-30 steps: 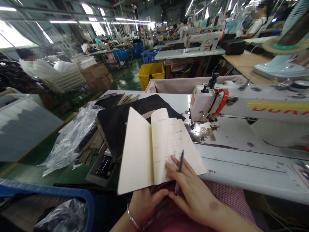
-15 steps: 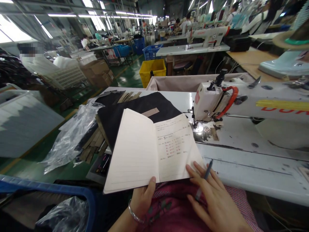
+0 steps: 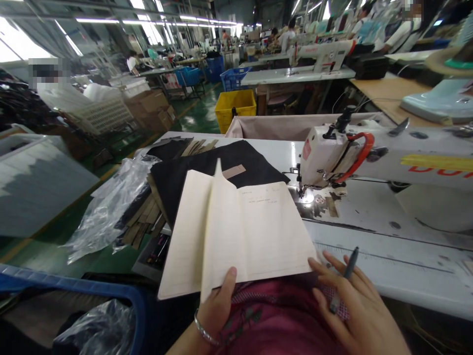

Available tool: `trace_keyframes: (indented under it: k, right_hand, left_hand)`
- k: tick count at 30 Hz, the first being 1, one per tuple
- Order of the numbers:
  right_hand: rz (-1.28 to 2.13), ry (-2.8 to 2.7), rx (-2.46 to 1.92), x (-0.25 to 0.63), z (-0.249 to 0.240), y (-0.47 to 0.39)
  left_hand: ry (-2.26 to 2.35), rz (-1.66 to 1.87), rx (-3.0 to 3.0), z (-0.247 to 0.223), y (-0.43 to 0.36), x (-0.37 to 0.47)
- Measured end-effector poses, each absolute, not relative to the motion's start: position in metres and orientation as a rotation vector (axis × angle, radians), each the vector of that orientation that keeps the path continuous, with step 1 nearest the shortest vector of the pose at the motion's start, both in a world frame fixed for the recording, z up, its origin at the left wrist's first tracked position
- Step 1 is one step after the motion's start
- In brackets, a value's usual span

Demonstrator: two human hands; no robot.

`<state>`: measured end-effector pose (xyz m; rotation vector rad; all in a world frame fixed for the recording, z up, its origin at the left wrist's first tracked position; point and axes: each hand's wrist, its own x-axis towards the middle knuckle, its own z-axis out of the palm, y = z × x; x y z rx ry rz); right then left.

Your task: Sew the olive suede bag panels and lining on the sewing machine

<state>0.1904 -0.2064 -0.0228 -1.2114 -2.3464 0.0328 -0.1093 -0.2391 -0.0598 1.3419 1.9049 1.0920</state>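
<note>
Room light: long lamps (image 3: pixel 98 21) are glowing up high, but the far room is looking dim.
Windows (image 3: pixel 15 42): they are shining so white that nothing is showing through.
Shiny spots: the green floor (image 3: pixel 190 120), the plastic bag (image 3: pixel 107 212) and the metal plate (image 3: pixel 307 197) are gleaming.
Pages: the notebook (image 3: pixel 271 231) is looking pale, and its writing is coming out faint.
Shadows: dark patches are lying on the white bin (image 3: pixel 33 187).
Blur: faraway things are looking fuzzy.
Edges: side things are leaning and stretching.
</note>
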Motion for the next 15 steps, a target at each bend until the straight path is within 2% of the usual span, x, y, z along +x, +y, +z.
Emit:
trace_keyframes:
  k: [5, 10, 12, 15]
  right_hand:
    - [0.236, -2.482, -1.082, 0.147, -0.006, -0.193]
    - [0.519, -2.490, -0.459, 0.088, 0.036, -0.182]
    - [0.455, -2.453, -0.368, 0.091, 0.038, -0.183]
    - [0.203, -2.331, -0.628, 0.128, 0.020, -0.190]
  left_hand:
    - [1.834, 1.087, 1.191, -0.052, -0.240, -0.100]
    - [1.674, 0.903, 1.467, -0.042, -0.241, -0.104]
    - [1.753, 0.904, 1.478, -0.045, -0.242, -0.109]
    - [1.866, 0.999, 1.396, -0.052, -0.244, -0.112]
